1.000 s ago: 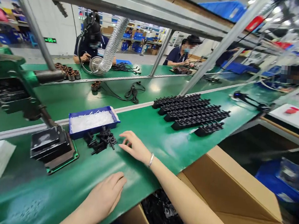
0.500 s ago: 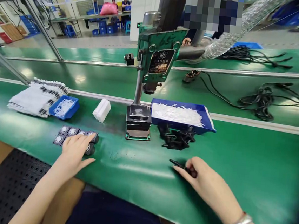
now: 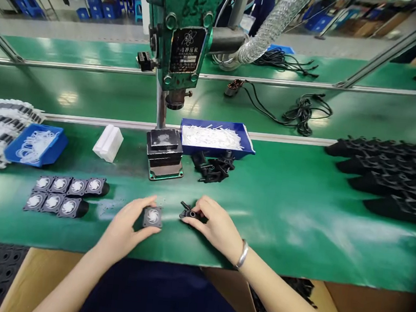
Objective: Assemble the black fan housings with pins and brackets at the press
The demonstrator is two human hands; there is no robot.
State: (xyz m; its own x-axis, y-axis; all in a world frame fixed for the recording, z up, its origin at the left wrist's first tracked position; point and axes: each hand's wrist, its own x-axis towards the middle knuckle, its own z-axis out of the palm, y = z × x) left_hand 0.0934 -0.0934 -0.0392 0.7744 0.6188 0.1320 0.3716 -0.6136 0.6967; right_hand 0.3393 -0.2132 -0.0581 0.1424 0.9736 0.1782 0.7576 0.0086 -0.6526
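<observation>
Between the thumb and fingers of my left hand [image 3: 126, 226] is a square black part with a white fan-like wheel [image 3: 153, 216], just above or on the green bench. My right hand [image 3: 216, 223] pinches a small black plastic piece [image 3: 188, 214] with a thin prong and a round hole. A short gap separates the two parts. To the left lie two rows of the same square black fan-wheel parts [image 3: 59, 185]. Beyond my right hand sits a heap of black plastic pieces [image 3: 214, 167].
A green press [image 3: 184, 36] stands over its black base block [image 3: 164, 152]. Behind are a blue tray of white strips [image 3: 248, 142], a white block [image 3: 108, 143] and a blue box of white rings [image 3: 52, 146]. Rows of black parts [image 3: 404, 180] stand at right; black cables [image 3: 302, 113] lie farther back.
My left hand has taken one fan-wheel part from the rows and moved right with it. My right hand has brought its black piece inward, closer to the left. The view has turned right.
</observation>
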